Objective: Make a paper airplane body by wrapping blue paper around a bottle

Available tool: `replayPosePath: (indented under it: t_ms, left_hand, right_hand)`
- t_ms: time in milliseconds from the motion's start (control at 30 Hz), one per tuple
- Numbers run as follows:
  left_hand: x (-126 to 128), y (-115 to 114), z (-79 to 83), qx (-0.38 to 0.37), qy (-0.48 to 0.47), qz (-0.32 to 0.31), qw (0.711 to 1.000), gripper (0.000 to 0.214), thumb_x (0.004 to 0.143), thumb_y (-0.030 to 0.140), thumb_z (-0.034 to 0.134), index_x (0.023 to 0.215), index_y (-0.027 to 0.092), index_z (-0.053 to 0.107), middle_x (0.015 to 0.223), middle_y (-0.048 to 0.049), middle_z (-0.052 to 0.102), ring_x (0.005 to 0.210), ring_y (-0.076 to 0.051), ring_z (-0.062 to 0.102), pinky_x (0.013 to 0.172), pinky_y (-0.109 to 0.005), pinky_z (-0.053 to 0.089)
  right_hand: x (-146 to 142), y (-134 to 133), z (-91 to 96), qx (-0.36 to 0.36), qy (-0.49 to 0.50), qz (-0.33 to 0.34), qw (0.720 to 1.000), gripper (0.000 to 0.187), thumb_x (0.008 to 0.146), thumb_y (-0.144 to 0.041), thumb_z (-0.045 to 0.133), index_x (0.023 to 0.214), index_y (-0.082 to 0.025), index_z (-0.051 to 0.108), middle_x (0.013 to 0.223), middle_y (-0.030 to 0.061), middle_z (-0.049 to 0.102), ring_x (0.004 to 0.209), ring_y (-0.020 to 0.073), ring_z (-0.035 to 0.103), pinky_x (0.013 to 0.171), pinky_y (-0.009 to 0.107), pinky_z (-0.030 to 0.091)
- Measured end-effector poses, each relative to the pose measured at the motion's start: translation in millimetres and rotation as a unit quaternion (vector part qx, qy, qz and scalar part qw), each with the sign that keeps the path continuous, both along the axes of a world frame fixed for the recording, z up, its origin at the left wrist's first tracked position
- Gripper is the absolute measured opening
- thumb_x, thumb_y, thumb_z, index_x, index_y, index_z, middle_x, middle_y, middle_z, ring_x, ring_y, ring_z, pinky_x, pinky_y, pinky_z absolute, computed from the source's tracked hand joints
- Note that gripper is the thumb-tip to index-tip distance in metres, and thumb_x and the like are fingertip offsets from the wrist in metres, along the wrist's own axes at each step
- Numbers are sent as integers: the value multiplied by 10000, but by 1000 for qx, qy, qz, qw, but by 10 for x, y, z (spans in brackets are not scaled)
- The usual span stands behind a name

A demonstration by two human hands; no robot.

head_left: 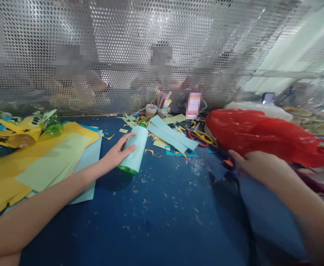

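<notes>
My left hand (124, 147) grips a green plastic bottle (129, 169) that is wrapped in light blue paper (139, 142). The bottle leans on the blue table, its green cap (142, 124) pointing away from me. To the right, my right hand (257, 164) is closed around a dark tool with an orange tip (228, 162), apparently a glue gun with a black cord (242, 207) trailing down. Blur and my fingers hide most of it. Just behind that hand lies a red plastic bag (259, 129).
Light blue paper strips (170, 133), scraps and scissors (202, 137) lie beyond the bottle. Yellow and green sheets (53, 159) cover the left side, near decorated yellow bottle crafts (23, 133). Pots of sticks (151, 110) and a phone (193, 105) stand by the perforated metal screen (123, 37).
</notes>
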State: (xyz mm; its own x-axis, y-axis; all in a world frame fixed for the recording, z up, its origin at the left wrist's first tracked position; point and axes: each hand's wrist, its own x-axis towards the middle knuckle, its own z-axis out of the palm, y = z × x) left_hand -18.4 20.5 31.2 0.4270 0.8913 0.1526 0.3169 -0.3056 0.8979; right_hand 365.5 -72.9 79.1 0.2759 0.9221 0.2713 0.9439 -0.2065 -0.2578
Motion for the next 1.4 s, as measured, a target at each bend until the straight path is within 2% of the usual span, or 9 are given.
replayPosePath:
  t_ms: [100,167,300,367,433,733,1000,1267,1400]
  left_hand:
    - [13,-39,31,12,6,-11,1000,524,881,514,505,1361,333,399,1504,-26,344,1320,-276,400,1041,-437,397]
    - [23,-71,60,25,10,-16,1000,528,880,507,516,1362,329,397,1502,-21,347,1333,-268,383,1060,-425,381]
    - [40,-116,85,42,21,-33,998,524,878,493,527,1351,319,383,1416,-40,428,1256,-262,449,1019,-424,423]
    - [43,-130,84,56,27,-38,997,500,879,477,531,1332,317,391,1382,-47,446,1217,-258,474,991,-419,445]
    - [40,-149,87,92,36,-39,994,475,878,454,543,1312,315,413,1378,-49,444,1225,-255,464,1019,-423,421]
    - [54,-292,177,143,128,-90,977,523,904,513,484,1395,352,399,1477,-75,335,1418,-314,190,1094,-524,329]
    - [19,-301,85,231,91,-85,965,389,975,444,341,1283,324,546,1552,-21,153,1433,-268,200,1176,-476,207]
    - [-20,-236,-66,317,93,-89,940,415,994,405,271,1337,309,484,1519,-58,276,1428,-259,215,1160,-499,207]
    - [-16,-232,-102,316,89,-86,941,408,994,388,293,1345,295,480,1507,-71,293,1404,-246,272,1151,-470,246]
  right_hand:
    - [-498,208,205,-34,-64,13,997,473,843,-576,429,547,-236,575,570,116,623,579,299,615,573,416,430]
    - [-867,373,207,-31,70,101,992,411,818,-576,489,766,-203,652,739,106,695,724,275,666,673,403,501]
    - [-1453,658,9,-143,490,220,831,450,843,-584,516,1074,-213,623,1100,96,690,972,198,666,816,335,553]
    - [-1636,745,-59,-170,579,248,758,467,852,-597,508,1097,-214,613,1111,86,685,990,178,657,848,308,546]
    - [-1752,792,-69,-165,622,250,724,463,827,-589,560,1104,-220,602,1113,75,682,953,171,662,840,301,551]
    - [-1830,796,2,-132,633,153,748,480,744,-445,701,1158,-245,564,1113,45,680,882,172,673,698,284,577]
    - [-1729,902,-85,-134,641,163,738,405,792,-472,632,1122,-241,592,1137,81,672,881,192,664,666,291,563]
    - [-1693,967,-118,-168,666,175,706,341,861,-478,547,1086,-227,600,1079,86,680,893,190,650,725,317,567]
    - [-1674,943,-93,-193,656,192,704,373,757,-356,709,1084,-245,566,1123,68,654,939,196,638,774,342,574]
